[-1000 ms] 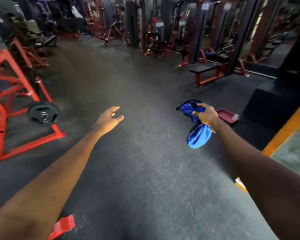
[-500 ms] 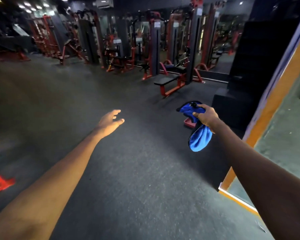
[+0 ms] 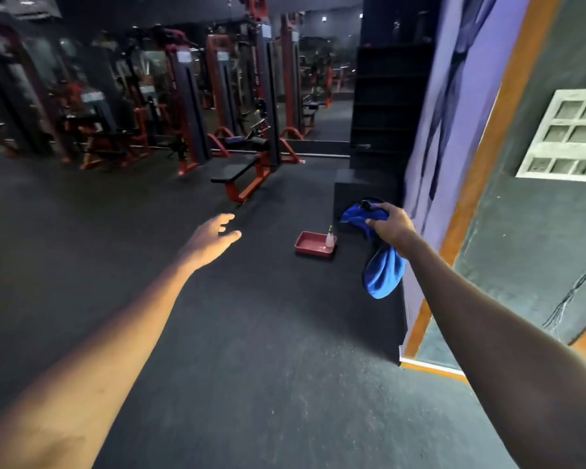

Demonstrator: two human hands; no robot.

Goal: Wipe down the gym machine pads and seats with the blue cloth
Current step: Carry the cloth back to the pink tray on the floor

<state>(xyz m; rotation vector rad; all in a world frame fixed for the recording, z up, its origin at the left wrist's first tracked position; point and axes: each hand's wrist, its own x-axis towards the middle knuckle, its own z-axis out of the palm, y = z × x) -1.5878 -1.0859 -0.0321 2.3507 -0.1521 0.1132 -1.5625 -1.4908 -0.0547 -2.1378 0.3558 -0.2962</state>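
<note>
At right of centre the right hand [image 3: 391,223] grips the bunched blue cloth [image 3: 383,274], fingers curled around it, with the loose end hanging below the fist in front of the purple wall [image 3: 460,130]. Left of centre the left hand [image 3: 212,242] reaches forward over the dark floor [image 3: 251,333], fingers loosely spread and holding nothing. Between the hands and farther off, a red tray [image 3: 313,246] with a small bottle [image 3: 330,237] sits on the floor, and a black-padded bench [image 3: 234,171] with red legs stands above it in the frame.

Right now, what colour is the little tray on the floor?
Red. The tray shows best in the head view, the only one.
</note>
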